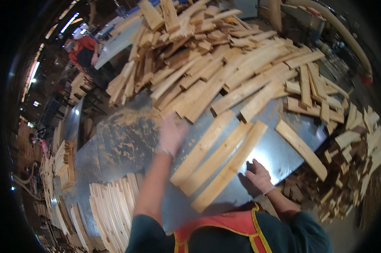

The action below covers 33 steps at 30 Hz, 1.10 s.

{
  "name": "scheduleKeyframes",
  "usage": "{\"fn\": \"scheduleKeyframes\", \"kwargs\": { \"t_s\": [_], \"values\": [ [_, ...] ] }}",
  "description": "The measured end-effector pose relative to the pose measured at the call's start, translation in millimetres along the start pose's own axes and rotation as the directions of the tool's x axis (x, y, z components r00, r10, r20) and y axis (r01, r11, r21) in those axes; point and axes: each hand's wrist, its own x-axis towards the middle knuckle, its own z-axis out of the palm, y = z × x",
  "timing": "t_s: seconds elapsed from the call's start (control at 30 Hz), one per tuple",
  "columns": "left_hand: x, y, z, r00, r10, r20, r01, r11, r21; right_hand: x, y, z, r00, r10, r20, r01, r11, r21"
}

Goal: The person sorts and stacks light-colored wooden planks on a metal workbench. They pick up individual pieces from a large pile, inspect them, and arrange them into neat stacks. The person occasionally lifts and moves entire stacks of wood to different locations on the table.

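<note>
Boards [229, 166] — three, between blurred left hand [172, 135] and right hand [261, 178] — either grip's state, cannot tell

Metal tabletop [116, 162]: passage is left between slat stack [112, 206] and board heap [237, 71]; forward, way is barred by the heap; right, crossed by one slanting plank [302, 149].

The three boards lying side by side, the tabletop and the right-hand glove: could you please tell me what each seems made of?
Boards: apparently solid, unfinished wood, given the pale yellow tone and grain.
Tabletop: probably smooth grey sheet metal, judging by its bright glare.
Right-hand glove: likely knitted fabric, matt, with a ribbed-looking cuff; the fibre cannot be told.
</note>
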Motion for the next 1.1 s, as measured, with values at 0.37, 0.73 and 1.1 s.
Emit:
{"fn": "scheduleKeyframes", "kwargs": {
  "t_s": [0.37,0.73,1.1],
  "values": [
    [-190.6,-21.9,91.8,0.9,-0.375,0.222,0.324,0.916,0.237,72.5,-45.6,54.8,0.929,-0.053,-0.367,0.15,0.959,0.242],
    [-347.1,-81.5,-13.5,0.9,-0.435,-0.026,0.436,0.896,0.085,23.9,-114.3,118.8,0.997,0.063,-0.051,-0.072,0.978,-0.196],
    [-469.4,-184.0,-106.4,0.851,-0.433,-0.296,0.511,0.56,0.652,-4.2,-124.7,142.7,0.99,0.082,-0.119,-0.098,0.986,-0.138]
  ]
}}
